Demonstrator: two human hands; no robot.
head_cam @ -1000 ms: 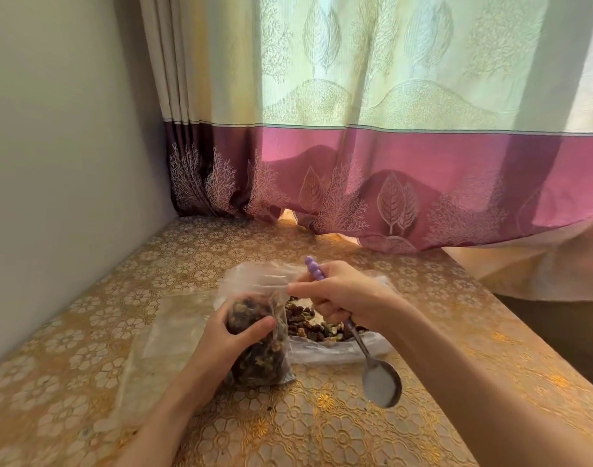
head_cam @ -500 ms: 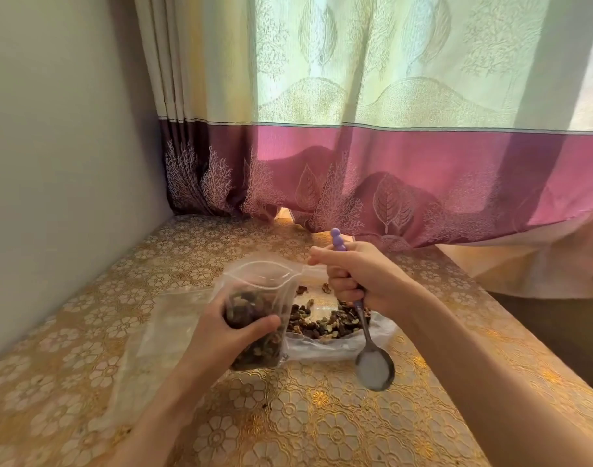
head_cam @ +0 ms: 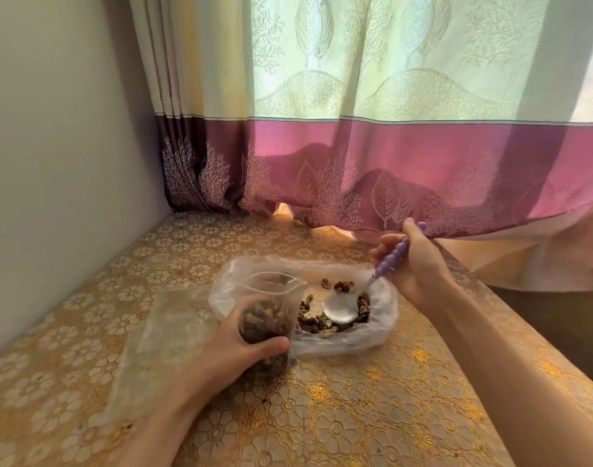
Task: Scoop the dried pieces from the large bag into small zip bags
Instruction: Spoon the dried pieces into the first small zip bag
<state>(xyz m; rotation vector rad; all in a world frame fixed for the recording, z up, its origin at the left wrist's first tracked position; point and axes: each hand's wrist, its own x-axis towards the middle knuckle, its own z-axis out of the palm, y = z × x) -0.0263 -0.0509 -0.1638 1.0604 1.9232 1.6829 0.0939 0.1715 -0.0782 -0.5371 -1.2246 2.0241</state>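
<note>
The left hand [head_cam: 234,345] grips an upright small zip bag [head_cam: 271,308] of dried pieces [head_cam: 328,323], near the counter [head_cam: 355,416] middle; the right hand [head_cam: 413,267] holds a purple-handled spoon [head_cam: 342,308], bowl inside the large bag [head_cam: 376,332] just beside it; empty bags [head_cam: 160,338] lie toward the left edge; no writing is legible.

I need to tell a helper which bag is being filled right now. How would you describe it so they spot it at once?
Look at the gold floral table below the pink-banded curtain. Near its middle, the left hand holds a small zip bag upright with its mouth open, just left of the large bag. Unlike the flat empty bags further left, it is packed with dark dried pieces.
</note>
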